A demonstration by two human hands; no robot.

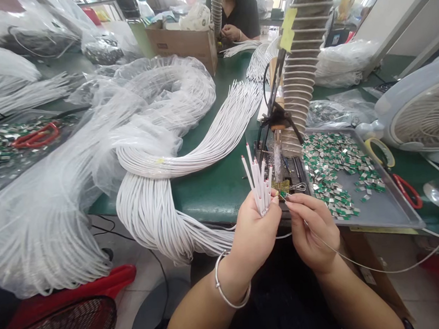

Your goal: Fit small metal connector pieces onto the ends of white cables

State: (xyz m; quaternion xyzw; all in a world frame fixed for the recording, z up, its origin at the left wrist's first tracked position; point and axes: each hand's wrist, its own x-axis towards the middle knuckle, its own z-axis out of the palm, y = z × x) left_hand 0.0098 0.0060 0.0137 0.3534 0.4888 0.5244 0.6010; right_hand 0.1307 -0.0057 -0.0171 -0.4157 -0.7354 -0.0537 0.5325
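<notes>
My left hand (pixel 254 232) is shut on a small bundle of white cables (pixel 259 187), whose stripped, red-tipped ends point upward. From that bundle, the cables run back into a large coiled mass of white cable (pixel 155 209) on the green workbench (pixel 214 195). My right hand (pixel 312 230) pinches a thin white wire (pixel 365 264) near the bundle's tips, and the wire trails off to the lower right. The pinched end is too small to make out. Both hands hover just off the bench edge.
A metal tray (pixel 388 208) of small green-and-silver parts lies to the right, beside a soldering iron (pixel 278 155) in its stand and a ribbed duct (pixel 299 68). A fan (pixel 426 115), red-handled scissors (pixel 407 191) and plastic-wrapped cable surround them. A co-worker (pixel 239 17) sits across the bench.
</notes>
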